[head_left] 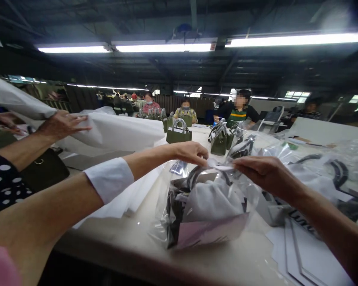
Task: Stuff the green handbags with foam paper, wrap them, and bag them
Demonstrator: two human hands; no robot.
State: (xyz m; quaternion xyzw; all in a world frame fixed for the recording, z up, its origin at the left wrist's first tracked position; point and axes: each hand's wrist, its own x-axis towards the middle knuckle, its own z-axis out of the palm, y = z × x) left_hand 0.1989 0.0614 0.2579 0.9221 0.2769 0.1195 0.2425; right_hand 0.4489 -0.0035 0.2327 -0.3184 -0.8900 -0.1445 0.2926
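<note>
Pinching the gathered mouth of a clear plastic bag [179,216], the left hand [192,153] and the right hand [262,172] meet just above it, fingertips pressed together on the film from either side. The bag stands on the table [131,238] right in front of the person, and inside it sits a dark handbag [174,206] with curved handles, a white wrapped bundle [210,202] filling its top and a pale card [209,232] leaning against the front. A white sleeve cuff [110,178] covers the left forearm. To the left, a co-worker's hand [61,125], fingers spread flat, rests on a large sheet of white tissue paper [116,131]. Further along the table stand olive-green handbags [179,133], unbagged. More bagged goods [325,174] in crinkled plastic lie to the right, and white flat cards [304,254] lie near the table edge.
</note>
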